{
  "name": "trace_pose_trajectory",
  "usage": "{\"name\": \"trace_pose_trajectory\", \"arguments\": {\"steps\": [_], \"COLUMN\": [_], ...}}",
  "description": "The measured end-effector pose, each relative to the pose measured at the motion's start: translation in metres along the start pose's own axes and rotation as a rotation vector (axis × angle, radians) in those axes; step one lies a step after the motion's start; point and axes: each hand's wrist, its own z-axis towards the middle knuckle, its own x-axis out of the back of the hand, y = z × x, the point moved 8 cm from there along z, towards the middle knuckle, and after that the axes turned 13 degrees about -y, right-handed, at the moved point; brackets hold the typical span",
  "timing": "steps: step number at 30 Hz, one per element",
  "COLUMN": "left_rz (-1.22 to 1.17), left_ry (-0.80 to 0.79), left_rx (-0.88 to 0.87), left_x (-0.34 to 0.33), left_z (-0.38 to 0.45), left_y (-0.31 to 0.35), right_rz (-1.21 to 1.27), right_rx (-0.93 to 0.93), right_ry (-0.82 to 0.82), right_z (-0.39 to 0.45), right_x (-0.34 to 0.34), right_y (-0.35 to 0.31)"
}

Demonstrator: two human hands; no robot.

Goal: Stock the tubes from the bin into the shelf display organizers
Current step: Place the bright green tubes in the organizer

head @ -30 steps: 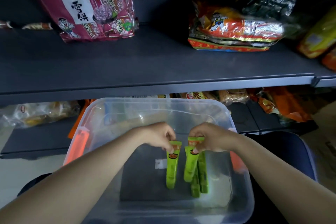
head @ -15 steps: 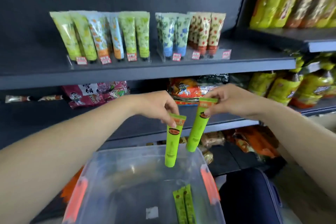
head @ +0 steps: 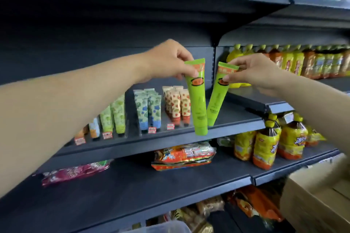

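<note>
Organizers [head: 149, 117] part-stocked; two green tubes not yet placed, above shelf [head: 170, 138] front: one [head: 197, 100] pinched in left hand [head: 168, 60], other [head: 217, 98] in right hand [head: 253, 71].

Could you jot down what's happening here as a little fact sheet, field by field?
left hand: pinches the top of a green tube, hanging cap down
right hand: pinches a second green tube, tilted
tubes together: lower ends close; contact unclear
shelf: dark, bare part behind the held tubes
display organizers: hold upright patterned tubes with price tags
right of shelf: yellow drink bottles
below: snack packs
</note>
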Motion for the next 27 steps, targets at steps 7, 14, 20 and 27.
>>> {"name": "trace_pose_trajectory", "arguments": {"steps": [7, 14, 20, 27], "left_rz": [-0.005, 0.057, 0.094, 0.186], "left_ry": [0.154, 0.113, 0.073, -0.015], "left_rx": [0.052, 0.11, 0.14, 0.2], "left_x": [0.045, 0.052, 0.048, 0.033], "left_z": [0.065, 0.117, 0.136, 0.152], "left_y": [0.005, -0.016, -0.034, -0.06], "right_rz": [0.033, 0.17, 0.33, 0.447], "right_rx": [-0.021, -0.027, -0.009, 0.082], "right_ry": [0.146, 0.206, 0.097, -0.077], "right_z": [0.056, 0.122, 0.172, 0.204], "right_x": [0.036, 0.037, 0.009, -0.021], "right_y": [0.033, 0.076, 0.098, 0.11]}}
